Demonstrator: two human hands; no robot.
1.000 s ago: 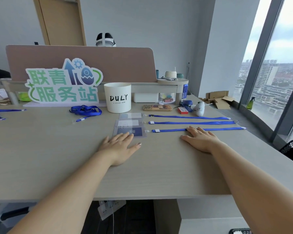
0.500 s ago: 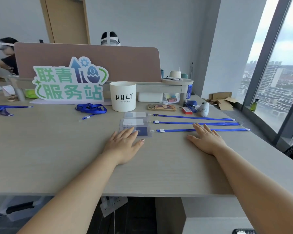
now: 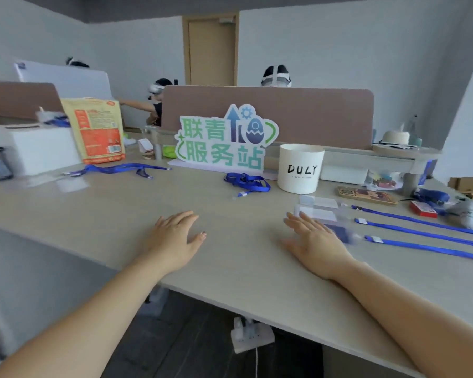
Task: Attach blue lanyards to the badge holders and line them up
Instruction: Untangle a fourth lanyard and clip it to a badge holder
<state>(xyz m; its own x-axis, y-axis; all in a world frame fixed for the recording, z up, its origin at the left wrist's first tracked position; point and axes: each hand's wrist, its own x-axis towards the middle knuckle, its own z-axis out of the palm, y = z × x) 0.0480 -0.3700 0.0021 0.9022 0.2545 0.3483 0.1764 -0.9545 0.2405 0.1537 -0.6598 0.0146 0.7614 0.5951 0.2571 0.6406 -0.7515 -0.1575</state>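
Both hands flat, fingers spread, holding nothing: left hand (image 3: pixel 175 238) on bare desk (image 3: pixel 107 214), right hand (image 3: pixel 316 241) with fingertips just at three stacked badge holders (image 3: pixel 318 211). Beyond, three blue lanyards (image 3: pixel 421 234) laid straight, seemingly attached. Farther left, bunched lanyard (image 3: pixel 246 182) and loose lanyard (image 3: pixel 118 169), likely still to attach.

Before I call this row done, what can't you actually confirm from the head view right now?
- Nearest badge holder: motion-blurred and partly behind the right hand; its clip joint is unreadable.
- Three laid-out lanyards: far ends cut off by the right frame edge.
- Small print under DULY on the white cup: too small.
- Left hand: flat on the table, holding nothing.
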